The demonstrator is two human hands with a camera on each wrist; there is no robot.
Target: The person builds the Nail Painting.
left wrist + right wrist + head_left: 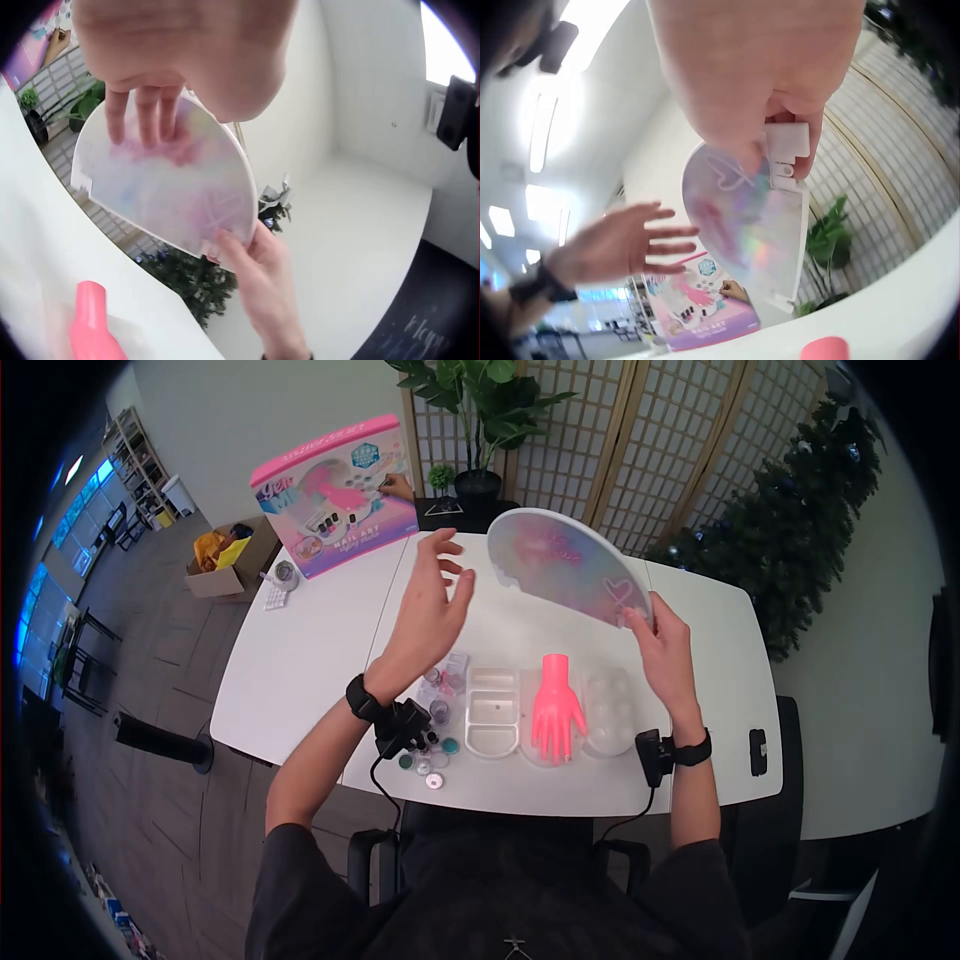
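My right hand [665,655] pinches the lower right corner of a half-round, pastel holographic panel [560,565] with a white rim and a heart drawing. The panel is held up over the table, tilted. In the right wrist view, a white hinge-like tab [786,150] shows at the gripped corner. My left hand [437,598] is raised to the left of the panel, fingers spread and holding nothing. Below the panel, a pink model hand [556,710] lies in the base, between a white compartment tray [492,710] and a clear bumpy plastic part [608,705].
Small jars and bottles [440,712] cluster left of the tray. A pink nail art box [340,495] stands at the table's back left, near a small grey jar [286,573]. A dark object [758,752] lies at the right edge. A plant [480,420] stands behind.
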